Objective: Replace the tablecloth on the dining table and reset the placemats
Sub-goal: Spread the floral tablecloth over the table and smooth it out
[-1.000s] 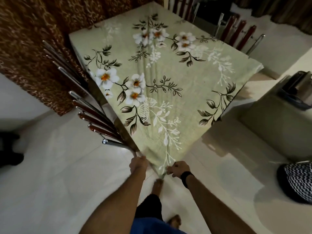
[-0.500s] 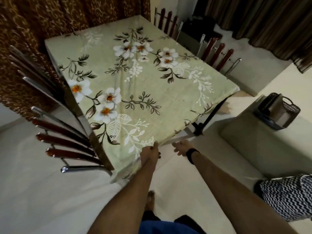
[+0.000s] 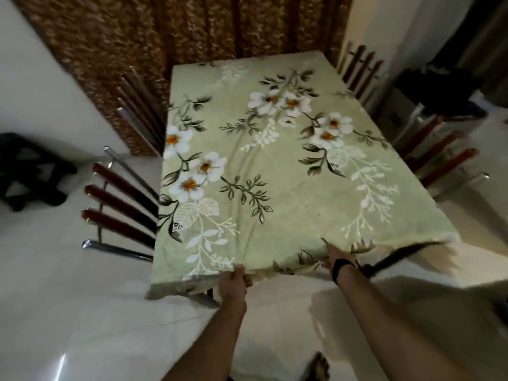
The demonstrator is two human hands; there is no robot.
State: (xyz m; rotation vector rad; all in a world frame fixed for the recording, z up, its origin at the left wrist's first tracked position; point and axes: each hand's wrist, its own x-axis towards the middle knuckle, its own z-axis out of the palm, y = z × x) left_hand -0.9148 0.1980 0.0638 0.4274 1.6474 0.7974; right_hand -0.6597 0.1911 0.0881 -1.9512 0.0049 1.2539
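A pale green tablecloth point(image 3: 275, 171) with white flowers and dark leaves covers the whole dining table. My left hand point(image 3: 233, 281) grips the cloth's near edge, thumb on top, left of the middle. My right hand point(image 3: 336, 257), with a black band on the wrist, reaches under the lifted near edge further right, and the cloth hides its fingers. The near right corner point(image 3: 439, 240) of the cloth is raised and blurred. No placemats are in sight.
Chairs with dark red slats and chrome frames stand at the table's left point(image 3: 118, 204) and right point(image 3: 437, 158) sides. A brown patterned curtain point(image 3: 170, 31) hangs behind. A black object point(image 3: 30, 169) lies on the pale tiled floor at left. My bare foot point(image 3: 319, 367) shows below.
The view has swung round so that I face the table's short end. Both hands have moved apart along the near edge, the right one now under the lifted cloth.
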